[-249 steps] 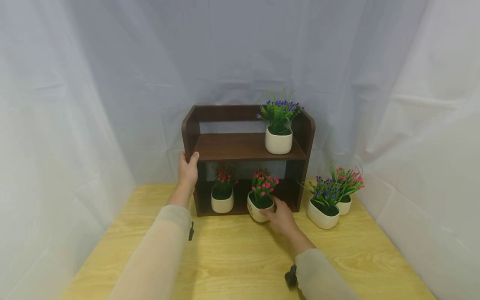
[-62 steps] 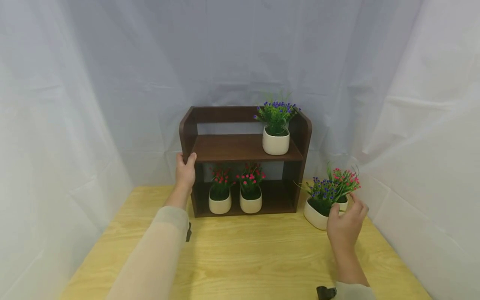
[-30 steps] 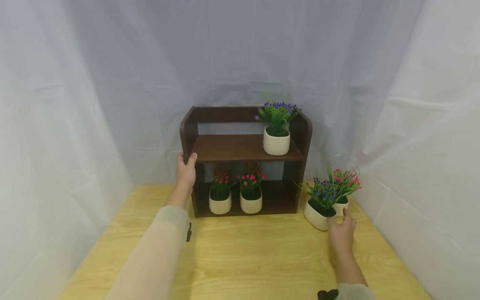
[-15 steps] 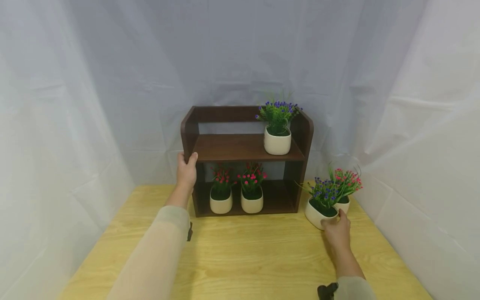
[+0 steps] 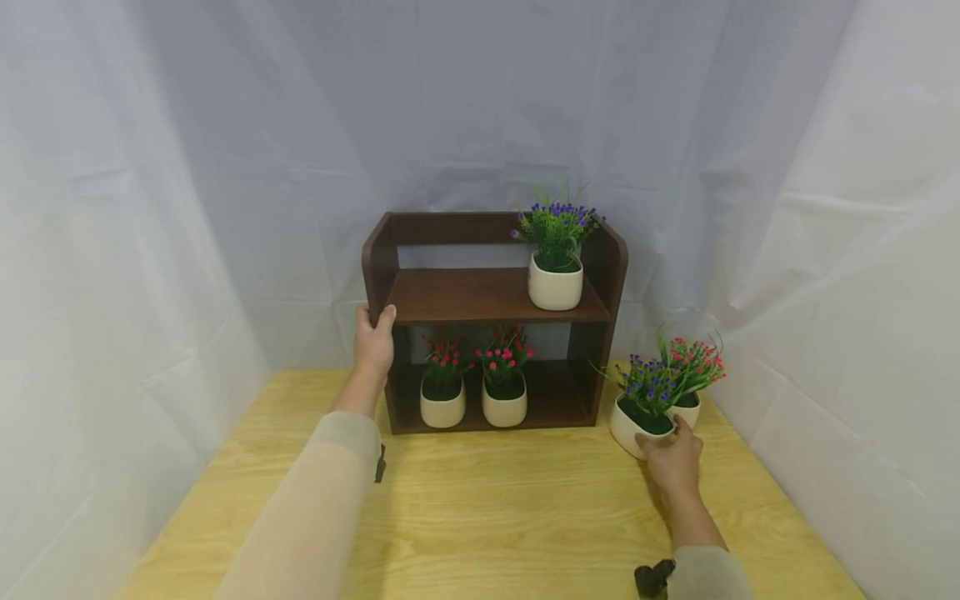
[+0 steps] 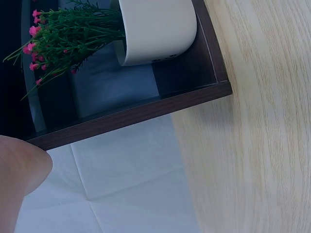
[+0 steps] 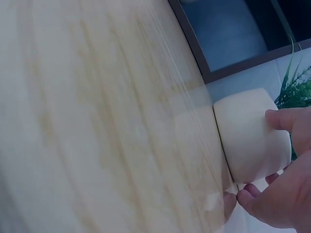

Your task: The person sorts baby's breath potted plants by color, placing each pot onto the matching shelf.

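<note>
My left hand (image 5: 373,343) grips the left side panel of a dark brown two-tier wooden shelf (image 5: 457,293), thumb in front, other fingers hidden behind it. At the right, my right hand (image 5: 672,461) holds a white pot of purple flowers (image 5: 628,432) standing on the table. In the right wrist view the thumb lies against this pot (image 6: 160,29)'s counterpart on the lower tier is a white pot with pink flowers.
Two white pots of pink flowers, one left (image 5: 442,409) and one right (image 5: 504,409), stand on the lower tier.
My right hand has come down to the purple-flowered pot.
</note>
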`<action>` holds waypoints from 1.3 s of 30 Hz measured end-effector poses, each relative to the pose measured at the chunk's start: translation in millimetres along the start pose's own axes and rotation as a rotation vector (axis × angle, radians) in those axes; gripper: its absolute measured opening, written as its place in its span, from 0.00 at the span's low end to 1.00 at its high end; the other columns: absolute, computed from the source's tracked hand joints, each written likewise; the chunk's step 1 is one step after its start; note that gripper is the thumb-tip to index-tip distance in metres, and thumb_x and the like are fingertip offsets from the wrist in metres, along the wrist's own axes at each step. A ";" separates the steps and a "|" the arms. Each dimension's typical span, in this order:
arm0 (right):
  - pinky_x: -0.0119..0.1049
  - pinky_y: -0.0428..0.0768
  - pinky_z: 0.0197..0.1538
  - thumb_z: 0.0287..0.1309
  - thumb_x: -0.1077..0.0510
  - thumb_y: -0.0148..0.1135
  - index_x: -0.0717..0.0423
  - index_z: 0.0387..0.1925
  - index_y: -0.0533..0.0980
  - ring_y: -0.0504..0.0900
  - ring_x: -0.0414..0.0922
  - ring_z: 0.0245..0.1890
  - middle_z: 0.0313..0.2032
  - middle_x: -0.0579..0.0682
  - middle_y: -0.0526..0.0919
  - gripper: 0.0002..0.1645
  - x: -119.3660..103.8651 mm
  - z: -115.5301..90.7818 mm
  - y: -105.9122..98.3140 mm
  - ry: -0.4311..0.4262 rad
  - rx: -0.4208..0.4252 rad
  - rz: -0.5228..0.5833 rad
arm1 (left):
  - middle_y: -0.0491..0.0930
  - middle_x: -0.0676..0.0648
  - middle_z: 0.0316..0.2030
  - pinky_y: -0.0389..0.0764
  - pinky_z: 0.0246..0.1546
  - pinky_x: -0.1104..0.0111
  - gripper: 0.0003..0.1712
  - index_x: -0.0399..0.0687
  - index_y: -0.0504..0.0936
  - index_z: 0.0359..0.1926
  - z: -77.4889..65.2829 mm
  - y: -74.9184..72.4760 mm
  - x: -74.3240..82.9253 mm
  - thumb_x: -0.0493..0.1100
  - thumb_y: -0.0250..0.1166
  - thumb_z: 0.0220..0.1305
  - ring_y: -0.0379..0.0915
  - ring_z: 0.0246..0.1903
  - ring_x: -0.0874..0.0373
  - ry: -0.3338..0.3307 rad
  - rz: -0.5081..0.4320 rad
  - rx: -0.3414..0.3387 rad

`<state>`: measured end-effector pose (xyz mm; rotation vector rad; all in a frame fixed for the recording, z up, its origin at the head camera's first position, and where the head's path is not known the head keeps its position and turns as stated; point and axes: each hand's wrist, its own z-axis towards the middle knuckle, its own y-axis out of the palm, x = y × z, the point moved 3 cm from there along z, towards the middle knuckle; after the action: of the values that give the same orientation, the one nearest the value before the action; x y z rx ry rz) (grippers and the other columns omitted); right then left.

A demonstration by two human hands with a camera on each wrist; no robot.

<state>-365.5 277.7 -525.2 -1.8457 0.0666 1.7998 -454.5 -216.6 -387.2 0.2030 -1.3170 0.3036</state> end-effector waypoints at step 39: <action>0.65 0.58 0.83 0.62 0.59 0.78 0.74 0.78 0.60 0.62 0.70 0.80 0.77 0.75 0.65 0.53 -5.4 -1.0 1.9 -0.076 -0.024 0.023 | 0.67 0.38 0.70 0.59 0.80 0.48 0.27 0.45 0.62 0.67 -1.5 0.4 2.4 0.58 0.52 0.84 0.62 0.72 0.44 -0.003 -0.017 0.014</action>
<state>-365.9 273.9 -520.8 -1.7977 0.0387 1.8921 -452.7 -215.5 -385.2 0.2264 -1.3153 0.2983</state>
